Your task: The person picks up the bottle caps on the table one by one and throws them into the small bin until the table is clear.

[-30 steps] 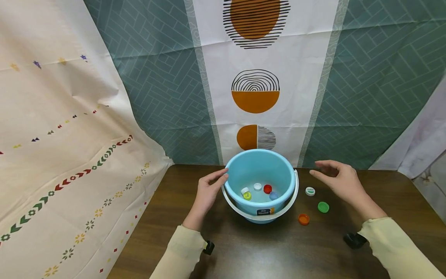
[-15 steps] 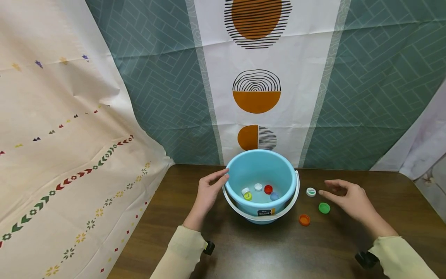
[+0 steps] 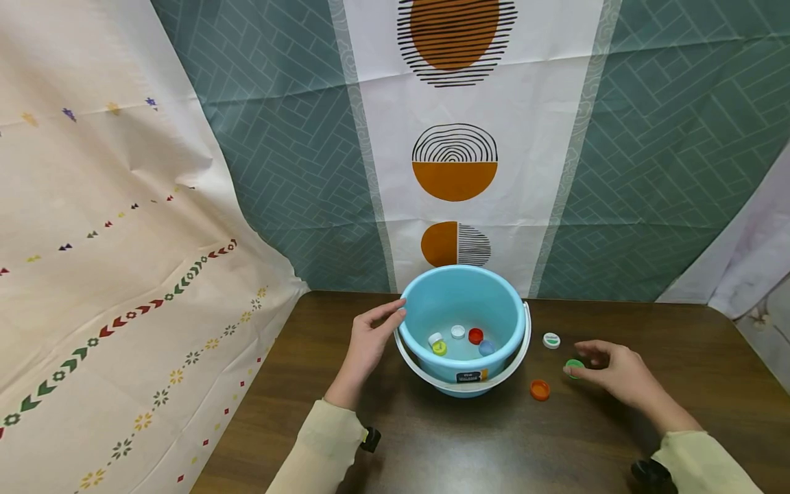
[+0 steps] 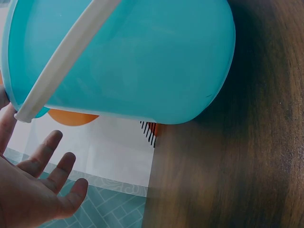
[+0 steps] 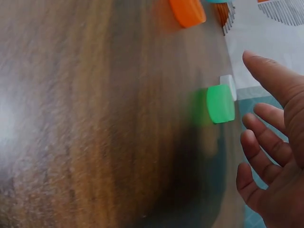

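A light-blue bucket [image 3: 459, 312] with a white handle [image 3: 524, 336] stands on the wooden table. At its left rim, my left hand [image 3: 368, 343] pinches the edge with thumb and index finger. The other fingers are spread beside the wall in the left wrist view. My right hand [image 3: 620, 374] hovers just above a green bottle cap [image 5: 220, 103], its thumb and fingers apart with nothing between them. From the head view the hand partly hides that cap. Nearby lie an orange bottle cap [image 3: 540, 390] and a white bottle cap [image 3: 551, 340] with green print.
Inside the bucket lie several caps, among them a red cap [image 3: 475, 335], a yellow cap [image 3: 439, 348] and a pale blue cap [image 3: 486, 348]. A patterned curtain [image 3: 296, 171] hangs behind the table [image 3: 469, 446], and a cream cloth [image 3: 123, 309] covers the left side.
My right hand has come down from beside the bucket, moving right and toward me, to just over the green bottle cap. The left hand stays at the bucket's rim.
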A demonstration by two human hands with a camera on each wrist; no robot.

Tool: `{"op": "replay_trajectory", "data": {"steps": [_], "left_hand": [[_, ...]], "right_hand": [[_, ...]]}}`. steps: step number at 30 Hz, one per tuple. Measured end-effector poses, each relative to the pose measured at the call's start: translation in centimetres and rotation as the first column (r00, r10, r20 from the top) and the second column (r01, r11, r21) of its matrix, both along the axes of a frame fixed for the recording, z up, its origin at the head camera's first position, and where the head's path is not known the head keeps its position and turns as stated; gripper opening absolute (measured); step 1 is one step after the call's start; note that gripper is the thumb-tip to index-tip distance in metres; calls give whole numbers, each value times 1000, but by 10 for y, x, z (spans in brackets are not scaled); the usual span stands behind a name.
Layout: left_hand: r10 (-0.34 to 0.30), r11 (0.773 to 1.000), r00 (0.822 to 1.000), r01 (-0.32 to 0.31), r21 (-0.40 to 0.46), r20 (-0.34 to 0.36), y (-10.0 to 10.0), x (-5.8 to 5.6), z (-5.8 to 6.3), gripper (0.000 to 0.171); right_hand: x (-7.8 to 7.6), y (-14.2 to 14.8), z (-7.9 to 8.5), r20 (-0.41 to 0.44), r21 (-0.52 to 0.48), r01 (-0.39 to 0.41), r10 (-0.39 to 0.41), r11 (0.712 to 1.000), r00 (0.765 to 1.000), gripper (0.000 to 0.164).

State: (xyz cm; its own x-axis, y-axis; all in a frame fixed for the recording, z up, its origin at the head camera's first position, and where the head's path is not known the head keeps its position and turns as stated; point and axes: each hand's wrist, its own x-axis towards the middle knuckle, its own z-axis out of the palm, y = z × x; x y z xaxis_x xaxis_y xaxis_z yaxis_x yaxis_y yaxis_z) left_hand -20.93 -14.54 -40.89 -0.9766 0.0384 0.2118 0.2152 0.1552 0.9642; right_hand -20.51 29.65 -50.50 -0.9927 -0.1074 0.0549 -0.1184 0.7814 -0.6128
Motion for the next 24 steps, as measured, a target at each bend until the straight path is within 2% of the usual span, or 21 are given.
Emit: {"op": "replay_trajectory", "data": {"steps": [13,24], "left_hand": [[-19,1000,1000,19,-2,5,-1,1,3,32],[-24,1000,1000,24,-2,5,-2,2,4,33]], "right_hand": [[-1,0,-14,-11,96,-22,23,995,1000,73],[-2,0,-18,-5,93,-18,18,996,1000,63]]}}
